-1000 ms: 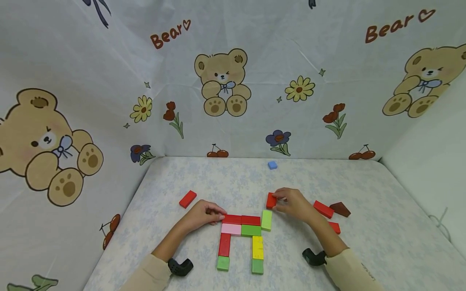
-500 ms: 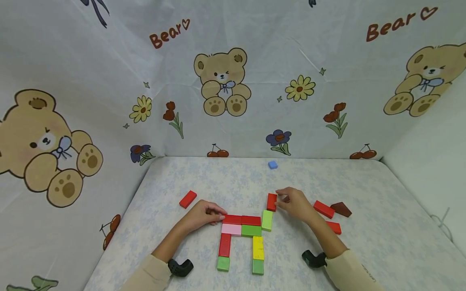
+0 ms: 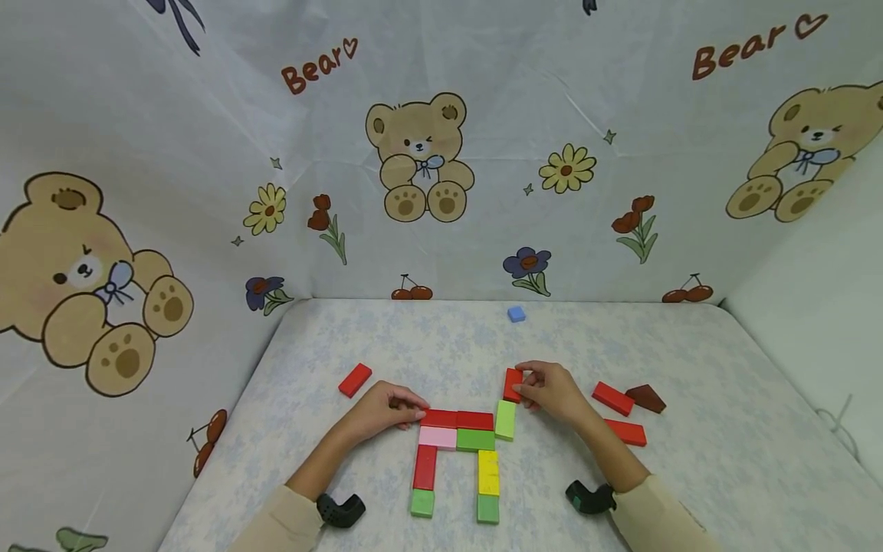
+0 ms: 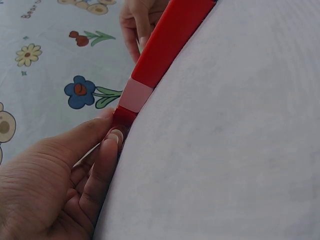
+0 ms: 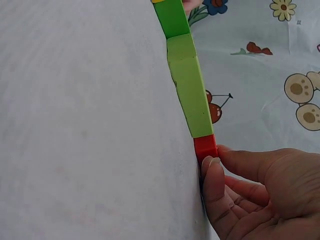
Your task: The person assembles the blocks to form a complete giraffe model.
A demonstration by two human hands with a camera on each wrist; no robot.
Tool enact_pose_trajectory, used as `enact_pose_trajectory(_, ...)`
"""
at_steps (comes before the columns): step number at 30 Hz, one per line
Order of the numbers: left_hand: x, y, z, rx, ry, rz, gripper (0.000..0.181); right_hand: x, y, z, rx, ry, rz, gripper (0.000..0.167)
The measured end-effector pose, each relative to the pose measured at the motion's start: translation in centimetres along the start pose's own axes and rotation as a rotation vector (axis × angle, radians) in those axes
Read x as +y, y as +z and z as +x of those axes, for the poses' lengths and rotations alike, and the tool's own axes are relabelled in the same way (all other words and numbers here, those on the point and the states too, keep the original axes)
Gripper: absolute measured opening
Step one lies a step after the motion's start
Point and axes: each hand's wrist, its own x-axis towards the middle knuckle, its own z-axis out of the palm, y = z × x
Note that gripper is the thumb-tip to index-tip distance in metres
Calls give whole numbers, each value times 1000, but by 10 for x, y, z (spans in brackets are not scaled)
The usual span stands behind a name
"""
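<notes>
Coloured blocks lie flat in a joined figure. My left hand [image 3: 383, 405] holds the left end of a red block [image 3: 440, 418] in the top row between thumb and fingertip. Beside it lies another red block [image 3: 474, 421], with a pink block [image 3: 438, 438] and a green block [image 3: 475, 439] below. Further right, my right hand [image 3: 549, 388] pinches an upright red block [image 3: 513, 384], whose lower end meets a light green block [image 3: 505, 420]. The right wrist view shows thumb and fingertip at that red block's end [image 5: 205, 147].
Below, a red block [image 3: 425, 468] and a yellow block [image 3: 488, 472] form legs with green ends. Loose pieces lie around: a red block [image 3: 355, 380] at left, a blue piece [image 3: 516, 314] at the back, red blocks [image 3: 612, 399] and a brown piece [image 3: 645, 398] at right.
The right fingers have shifted along the upright red block, loosening from it half a second ago and now closing on it again. My left hand keeps its place.
</notes>
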Motion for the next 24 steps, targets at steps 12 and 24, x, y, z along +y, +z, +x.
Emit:
enact_pose_trajectory(12, 1, 0, -1, -4, 9, 7, 14, -4, 1, -1, -25, 10, 14, 46)
enact_pose_trajectory(24, -1, 1, 0, 4, 21, 14, 16, -5, 3, -2, -30, 15, 6, 43)
